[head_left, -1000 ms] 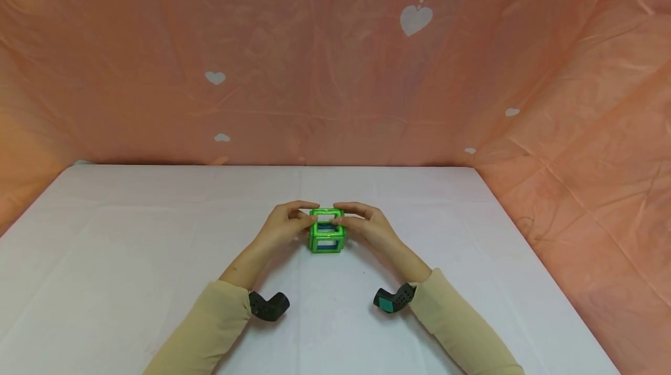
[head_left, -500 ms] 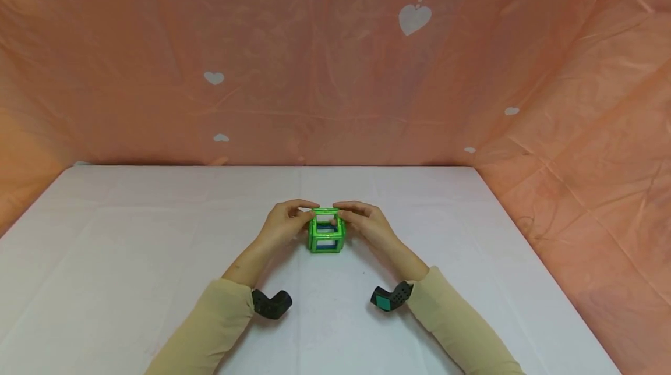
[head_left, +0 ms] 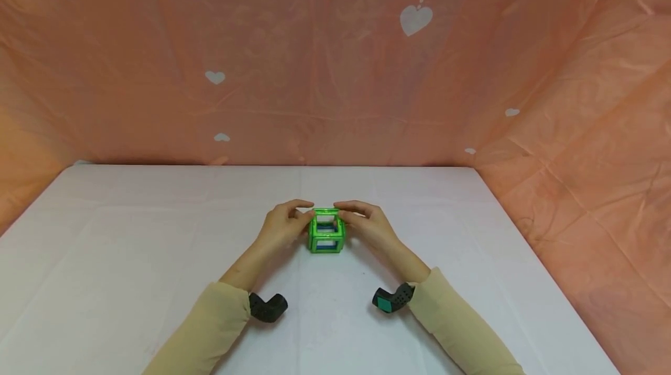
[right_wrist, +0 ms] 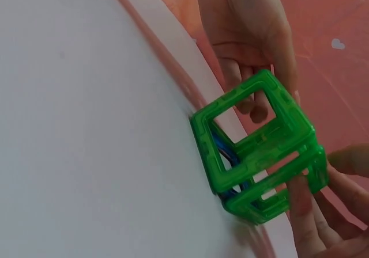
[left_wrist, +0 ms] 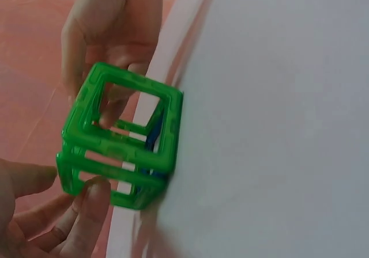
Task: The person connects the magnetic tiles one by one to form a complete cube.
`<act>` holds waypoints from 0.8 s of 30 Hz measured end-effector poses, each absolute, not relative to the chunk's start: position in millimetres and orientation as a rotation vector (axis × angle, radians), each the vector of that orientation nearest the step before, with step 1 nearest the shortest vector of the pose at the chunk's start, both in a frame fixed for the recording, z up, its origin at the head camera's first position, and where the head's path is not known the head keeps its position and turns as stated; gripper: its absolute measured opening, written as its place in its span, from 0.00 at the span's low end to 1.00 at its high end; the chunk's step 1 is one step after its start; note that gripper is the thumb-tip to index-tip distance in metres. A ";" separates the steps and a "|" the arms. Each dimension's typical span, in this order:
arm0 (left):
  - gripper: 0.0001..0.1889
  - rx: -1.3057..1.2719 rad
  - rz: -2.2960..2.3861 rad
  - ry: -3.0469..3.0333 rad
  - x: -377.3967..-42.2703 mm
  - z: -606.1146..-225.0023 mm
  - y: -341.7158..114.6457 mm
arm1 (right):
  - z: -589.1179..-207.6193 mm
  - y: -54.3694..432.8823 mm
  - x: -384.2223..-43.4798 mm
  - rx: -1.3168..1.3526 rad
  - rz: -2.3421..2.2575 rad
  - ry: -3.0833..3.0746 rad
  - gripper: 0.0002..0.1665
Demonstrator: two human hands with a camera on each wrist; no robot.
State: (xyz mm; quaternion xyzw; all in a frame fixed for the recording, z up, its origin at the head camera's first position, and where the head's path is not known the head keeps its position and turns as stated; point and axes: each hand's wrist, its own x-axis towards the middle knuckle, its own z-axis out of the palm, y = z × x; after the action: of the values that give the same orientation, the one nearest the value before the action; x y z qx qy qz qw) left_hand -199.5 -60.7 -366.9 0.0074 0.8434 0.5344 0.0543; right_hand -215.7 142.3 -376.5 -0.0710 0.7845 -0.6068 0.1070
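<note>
A cube of green magnetic tiles (head_left: 327, 235) with open square frames stands on the white table, with a blue tile (right_wrist: 223, 145) at its bottom. My left hand (head_left: 278, 226) holds its left side, thumb against the side tile and index finger by the top back corner. On the opposite side my right hand (head_left: 373, 226) grips the cube likewise, its thumb lying over the right side tile in the right wrist view. The left wrist view shows a narrow gap between the top frame and the near side tile. Several fingers are partly hidden behind the frames.
The white cloth-covered table (head_left: 157, 258) spreads around the cube. An orange curtain (head_left: 314, 72) with white hearts hangs behind and at the sides. A black wrist camera (head_left: 268, 307) sits on the left wrist, another black camera (head_left: 393, 298) on the right.
The cube stays in place. Both thumbs have shifted slightly up and outward along its sides, and my left index finger has drawn back a little to the left.
</note>
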 end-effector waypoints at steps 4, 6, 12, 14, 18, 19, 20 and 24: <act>0.17 0.118 1.564 2.615 -196.1 -365.7 -68.4 | -375.6 148.0 -214.0 -0.226 -1.808 2.273 0.22; 0.18 0.194 1.525 2.635 -194.5 -365.2 -72.1 | -375.6 151.2 -212.9 -0.279 -1.785 2.281 0.24; 0.25 0.327 1.446 2.633 -190.0 -365.0 -75.3 | -375.8 157.1 -208.7 -0.466 -1.724 2.227 0.32; 0.25 0.319 1.453 2.636 -189.2 -365.5 -74.5 | -376.1 157.2 -208.3 -0.479 -1.720 2.215 0.34; 0.25 0.323 1.462 2.651 -188.1 -368.5 -73.1 | -377.3 157.6 -207.3 -0.496 -1.709 2.223 0.34; 0.25 0.317 1.461 2.650 -187.8 -369.1 -72.9 | -378.0 157.8 -207.3 -0.497 -1.706 2.228 0.34; 0.25 0.320 1.454 2.653 -187.7 -369.9 -72.8 | -378.5 158.2 -207.2 -0.504 -1.702 2.233 0.34; 0.24 0.337 1.430 2.698 -187.8 -372.5 -76.0 | -380.4 161.0 -207.1 -0.538 -1.658 2.314 0.31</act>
State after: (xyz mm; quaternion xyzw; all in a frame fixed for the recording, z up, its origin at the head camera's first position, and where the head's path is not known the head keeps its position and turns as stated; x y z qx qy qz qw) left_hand -187.8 -76.0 -372.5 0.1095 0.8777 0.4652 0.0346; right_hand -207.1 161.0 -380.4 -0.1842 0.7929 -0.5679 0.1220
